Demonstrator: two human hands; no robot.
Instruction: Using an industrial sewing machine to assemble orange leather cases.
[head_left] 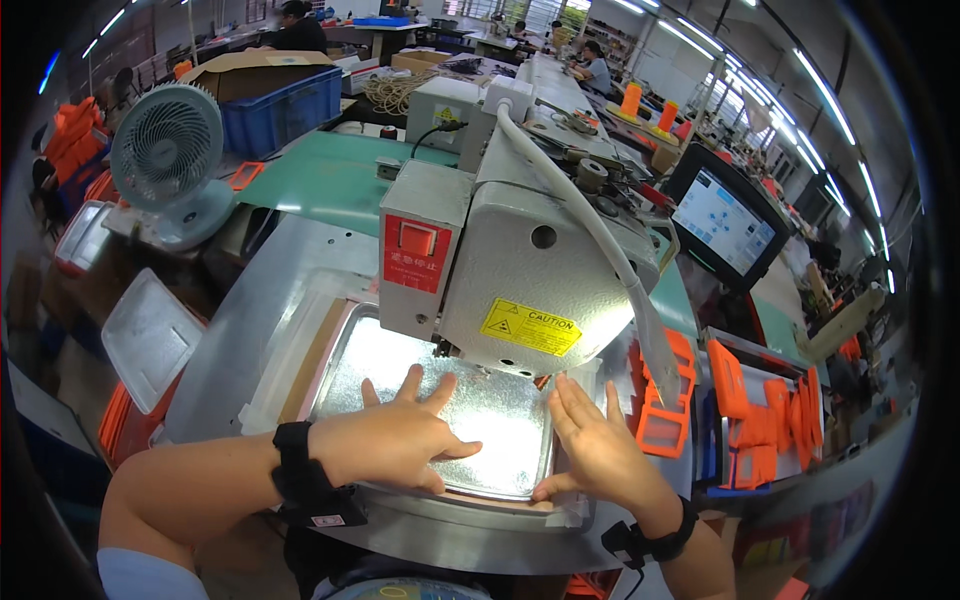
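Observation:
A shiny silver rectangular tray lies flat under the head of a large grey sewing machine. My left hand rests on the tray's left and near part, its fingers spread apart and holding nothing. At the tray's right edge, my right hand is laid down with its fingers stretched out and its thumb by the near right corner. The machine's needle area hangs over the tray's far edge, and its detail is hard to make out. Both wrists wear black straps with small devices.
Orange mesh pieces lie right of my right hand, beside a tray of orange parts. A screen stands at the far right. On the left are a fan, another silver tray and a blue crate. Several people work farther back.

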